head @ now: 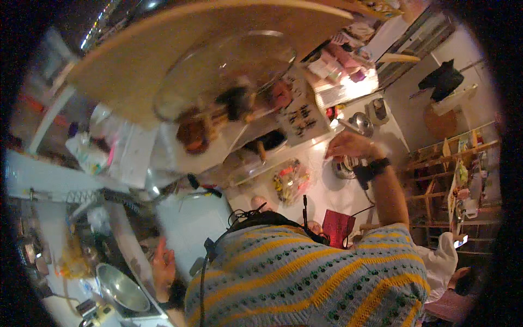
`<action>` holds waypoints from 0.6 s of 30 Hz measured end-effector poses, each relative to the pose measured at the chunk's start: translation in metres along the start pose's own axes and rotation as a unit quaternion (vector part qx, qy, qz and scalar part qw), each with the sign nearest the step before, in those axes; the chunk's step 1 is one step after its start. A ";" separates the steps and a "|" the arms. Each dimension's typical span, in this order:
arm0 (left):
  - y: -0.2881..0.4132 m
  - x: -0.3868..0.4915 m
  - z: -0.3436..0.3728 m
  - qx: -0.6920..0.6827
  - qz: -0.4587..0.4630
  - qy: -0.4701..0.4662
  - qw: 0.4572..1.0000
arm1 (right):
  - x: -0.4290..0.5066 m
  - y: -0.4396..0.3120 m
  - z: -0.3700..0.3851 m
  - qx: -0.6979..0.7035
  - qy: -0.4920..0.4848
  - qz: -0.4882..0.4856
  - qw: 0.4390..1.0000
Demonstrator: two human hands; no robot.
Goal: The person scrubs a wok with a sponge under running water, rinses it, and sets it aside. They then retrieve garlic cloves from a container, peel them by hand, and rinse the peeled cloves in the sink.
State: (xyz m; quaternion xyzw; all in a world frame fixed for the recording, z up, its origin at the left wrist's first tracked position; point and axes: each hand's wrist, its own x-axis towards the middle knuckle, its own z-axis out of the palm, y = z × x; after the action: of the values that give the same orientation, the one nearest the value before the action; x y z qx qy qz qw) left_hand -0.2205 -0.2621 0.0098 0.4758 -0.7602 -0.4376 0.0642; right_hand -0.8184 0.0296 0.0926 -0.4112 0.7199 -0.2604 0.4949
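My left hand (164, 263), somewhat blurred, is low on the left beside a pale surface, fingers apart and nothing seen in it. A shiny metal bowl (122, 287) lies to its lower left. My right hand (350, 146), a black band on its wrist, reaches out at right with bent fingers; whether it holds anything cannot be told. Just beyond it is a round metal vessel (361, 123); another round metal object (344, 168) shows partly under the hand and wrist. A clear plastic bag with colourful contents (291, 182) lies between my hands, nearer the right one.
A large round wooden tabletop (122, 77) with a glass disc spans the top. Pinkish packages (341, 61) are stacked at upper right. A red sheet (338, 227) lies near my feet. Wooden shelving (433, 180) stands right; another person in a pale sleeve (439, 261) is at lower right.
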 end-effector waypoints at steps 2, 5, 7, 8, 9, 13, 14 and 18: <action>0.023 0.012 0.017 0.086 0.068 -0.009 0.994 | -0.041 -0.011 -0.064 0.034 0.010 0.012 0.999; 0.057 0.038 0.042 0.056 0.043 -0.018 0.997 | -0.067 -0.008 -0.142 0.109 0.217 -0.092 0.966; 0.075 0.041 0.051 0.120 0.076 -0.016 0.990 | -0.056 0.000 -0.200 0.068 0.413 -0.070 0.905; 0.082 0.046 0.056 0.122 0.013 -0.029 0.992 | -0.050 0.008 -0.223 0.019 0.446 -0.106 0.889; 0.089 0.049 0.058 0.110 -0.017 -0.035 0.993 | -0.044 0.016 -0.245 -0.035 0.488 -0.122 0.864; 0.106 0.051 0.070 0.174 0.008 -0.035 0.984 | -0.004 0.053 -0.274 -0.127 0.476 -0.097 0.865; 0.110 0.052 0.072 0.160 -0.020 -0.040 0.986 | 0.004 0.059 -0.275 0.010 0.458 -0.184 0.870; 0.130 0.047 0.076 0.166 -0.040 -0.064 0.983 | 0.011 0.064 -0.278 -0.306 0.547 -0.065 0.776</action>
State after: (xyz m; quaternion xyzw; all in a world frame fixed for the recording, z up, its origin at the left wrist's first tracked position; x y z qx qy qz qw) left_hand -0.3718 -0.2313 0.0425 0.4810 -0.8050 -0.3374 -0.0825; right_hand -1.0998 0.0451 0.1411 -0.3747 0.8828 -0.2386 -0.1527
